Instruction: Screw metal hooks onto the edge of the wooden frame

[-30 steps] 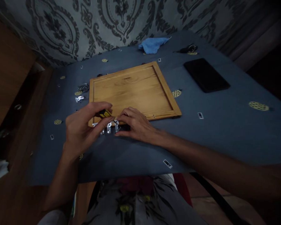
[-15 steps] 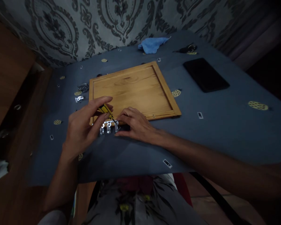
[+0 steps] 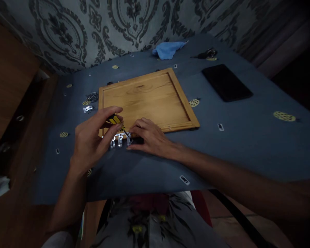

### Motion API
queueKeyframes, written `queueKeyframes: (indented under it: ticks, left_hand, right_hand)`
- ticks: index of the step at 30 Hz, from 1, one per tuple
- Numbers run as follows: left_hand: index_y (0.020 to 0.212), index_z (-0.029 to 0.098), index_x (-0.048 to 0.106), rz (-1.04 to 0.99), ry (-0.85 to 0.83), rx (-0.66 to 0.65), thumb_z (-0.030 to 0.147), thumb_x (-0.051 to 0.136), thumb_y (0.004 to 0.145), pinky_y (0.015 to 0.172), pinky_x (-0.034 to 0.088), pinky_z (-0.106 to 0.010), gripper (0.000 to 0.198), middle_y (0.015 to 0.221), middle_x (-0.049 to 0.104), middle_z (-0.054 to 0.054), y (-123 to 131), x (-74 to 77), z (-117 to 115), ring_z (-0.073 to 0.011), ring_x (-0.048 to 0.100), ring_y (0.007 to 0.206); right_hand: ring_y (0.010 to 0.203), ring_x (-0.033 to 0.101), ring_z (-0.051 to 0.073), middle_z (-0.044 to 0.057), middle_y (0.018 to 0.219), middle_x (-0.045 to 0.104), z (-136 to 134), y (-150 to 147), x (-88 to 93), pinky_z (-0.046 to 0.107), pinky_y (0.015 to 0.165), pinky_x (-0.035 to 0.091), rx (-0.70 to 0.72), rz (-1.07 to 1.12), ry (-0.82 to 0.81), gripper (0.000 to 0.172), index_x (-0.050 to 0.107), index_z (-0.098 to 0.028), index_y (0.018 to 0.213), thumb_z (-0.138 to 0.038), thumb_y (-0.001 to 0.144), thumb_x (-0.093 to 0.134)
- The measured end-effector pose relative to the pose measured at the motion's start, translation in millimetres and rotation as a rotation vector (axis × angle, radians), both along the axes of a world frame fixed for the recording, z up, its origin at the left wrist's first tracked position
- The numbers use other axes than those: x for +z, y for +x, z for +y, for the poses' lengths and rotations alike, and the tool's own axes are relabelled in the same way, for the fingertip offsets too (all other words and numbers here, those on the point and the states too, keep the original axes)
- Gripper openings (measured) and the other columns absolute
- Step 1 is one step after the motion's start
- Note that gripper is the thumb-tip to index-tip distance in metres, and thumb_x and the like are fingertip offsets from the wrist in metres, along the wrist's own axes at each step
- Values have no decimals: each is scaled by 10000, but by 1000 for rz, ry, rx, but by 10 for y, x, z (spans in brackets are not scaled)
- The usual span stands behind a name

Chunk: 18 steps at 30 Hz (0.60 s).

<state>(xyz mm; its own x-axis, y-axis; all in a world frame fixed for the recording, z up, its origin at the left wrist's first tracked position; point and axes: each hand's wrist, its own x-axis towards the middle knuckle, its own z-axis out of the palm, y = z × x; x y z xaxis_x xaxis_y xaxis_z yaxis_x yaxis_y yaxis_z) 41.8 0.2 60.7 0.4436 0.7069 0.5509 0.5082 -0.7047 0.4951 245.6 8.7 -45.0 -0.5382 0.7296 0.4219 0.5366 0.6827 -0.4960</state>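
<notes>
Head view, dim light.

Left hand [image 3: 91, 143]: closed on a small screwdriver [image 3: 115, 121] w/ yellow-black handle, pinched btw thumb and fingertips. Handle tilts up and to the far side, tip end points down toward the metal hook strip [image 3: 119, 139]. Tip itself too small and dark to make out, so contact w/ the strip can't be told.

Right hand [image 3: 151, 137]: open, fingers stretched out flat, palm down. Fingertips rest at the right end of the hook strip. A dark piece [image 3: 139, 140] shows just under the fingers; can't tell what it is.

Hook strip: shiny, several curved hooks, lies along the near left edge of the wooden board [image 3: 147, 98], hooks toward me. Sits btw my two hands.

Board: light wood, raised rim, flat on the worktop [image 3: 248, 137], which has a blue cover w/ yellow spots.

Rest:
- Small metal bracket [image 3: 88, 109] just left of the board; more metal bits [image 3: 92, 96] a little farther off.
- Blue cloth [image 3: 167, 49] at far edge, near the patterned wall.
- Keys [image 3: 208, 53] far right.
- Black phone [image 3: 227, 82] right of the board, well apart from both hands.
</notes>
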Motion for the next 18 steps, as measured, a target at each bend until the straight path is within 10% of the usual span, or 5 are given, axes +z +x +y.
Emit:
queueKeyframes:
  ticks: [18]
  left_hand:
    - [1204, 367, 725, -109, -1, 93, 347, 792, 914, 799, 668, -376, 298, 1037, 756, 19, -41, -26, -29, -180, 740, 889]
  right_hand:
    - [958, 550, 255, 98, 1025, 634, -9, -3, 27, 387, 827, 448, 6, 7, -33, 535, 716, -148, 1092, -634, 870, 729]
